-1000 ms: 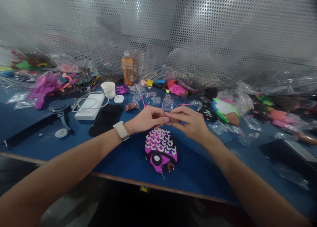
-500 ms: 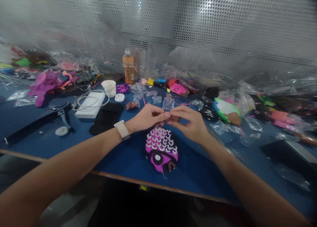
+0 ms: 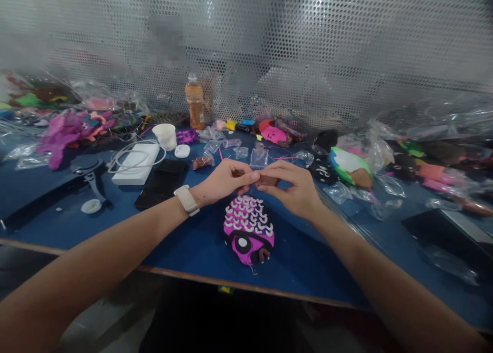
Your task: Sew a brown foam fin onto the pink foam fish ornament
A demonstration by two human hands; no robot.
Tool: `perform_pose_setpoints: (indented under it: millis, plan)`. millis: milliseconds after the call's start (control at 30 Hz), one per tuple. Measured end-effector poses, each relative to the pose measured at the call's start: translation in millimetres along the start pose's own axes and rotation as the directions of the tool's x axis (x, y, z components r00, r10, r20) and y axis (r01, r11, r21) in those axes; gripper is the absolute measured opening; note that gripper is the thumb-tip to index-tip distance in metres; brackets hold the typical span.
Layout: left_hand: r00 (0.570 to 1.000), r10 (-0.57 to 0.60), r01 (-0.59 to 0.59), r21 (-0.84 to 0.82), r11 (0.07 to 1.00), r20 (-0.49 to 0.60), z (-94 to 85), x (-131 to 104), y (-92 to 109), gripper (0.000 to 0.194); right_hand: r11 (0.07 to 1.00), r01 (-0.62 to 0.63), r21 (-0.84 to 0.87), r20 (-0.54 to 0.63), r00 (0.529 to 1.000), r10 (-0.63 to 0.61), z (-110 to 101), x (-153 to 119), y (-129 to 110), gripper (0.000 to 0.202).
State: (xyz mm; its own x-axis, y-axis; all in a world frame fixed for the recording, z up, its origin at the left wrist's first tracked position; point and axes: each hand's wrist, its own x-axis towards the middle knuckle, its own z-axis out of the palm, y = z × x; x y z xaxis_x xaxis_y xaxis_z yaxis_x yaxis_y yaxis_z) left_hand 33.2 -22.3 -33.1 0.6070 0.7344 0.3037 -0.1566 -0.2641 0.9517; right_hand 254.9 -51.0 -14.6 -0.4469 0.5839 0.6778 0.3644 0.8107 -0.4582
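Observation:
My left hand (image 3: 230, 181) and my right hand (image 3: 295, 186) meet at their fingertips over the blue table. Between them is a small piece of brown modelling clay (image 3: 269, 180), mostly covered by the fingers; both hands are closed in a pinch around it. Just below the hands lies a rounded pink clay figure (image 3: 249, 230) with rows of white curved scales, a black-ringed white eye and a brown mouth part. Its upper edge comes close under my left fingers. A pale band sits on my left wrist.
To the left lie a black phone (image 3: 162, 183), a white power bank (image 3: 136, 164) with a cable, a white cup (image 3: 165, 136) and a black strap-like item (image 3: 50, 196). Behind stands a drink bottle (image 3: 195, 104). Plastic wrappers and a green-and-white clay piece (image 3: 350, 167) lie right.
The view has shifted slightly, so most things sit a little further left. My hands stay together at the fingertips, with hardly any change in their pose.

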Motion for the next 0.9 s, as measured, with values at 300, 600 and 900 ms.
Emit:
perform_pose_setpoints:
  millis: [300,600,900]
  plan:
    - [0.996,0.007,0.0,-0.078,0.997,0.093,-3.6,-0.4,-4.0,0.038,0.996,0.01,0.087,-0.03,1.0,-0.007,2.9,1.3,-4.7,0.024]
    - [0.998,-0.029,0.017,0.182,0.983,0.062,-13.5,1.5,4.6,0.032,0.933,-0.306,0.188,0.143,0.949,0.282,-12.6,1.4,12.7,0.028]
    - [0.998,0.054,-0.02,0.762,0.648,-0.019,-17.5,3.0,-6.9,0.016,0.682,-0.647,0.34,0.334,0.761,0.556,-5.1,-6.7,41.8,0.026]
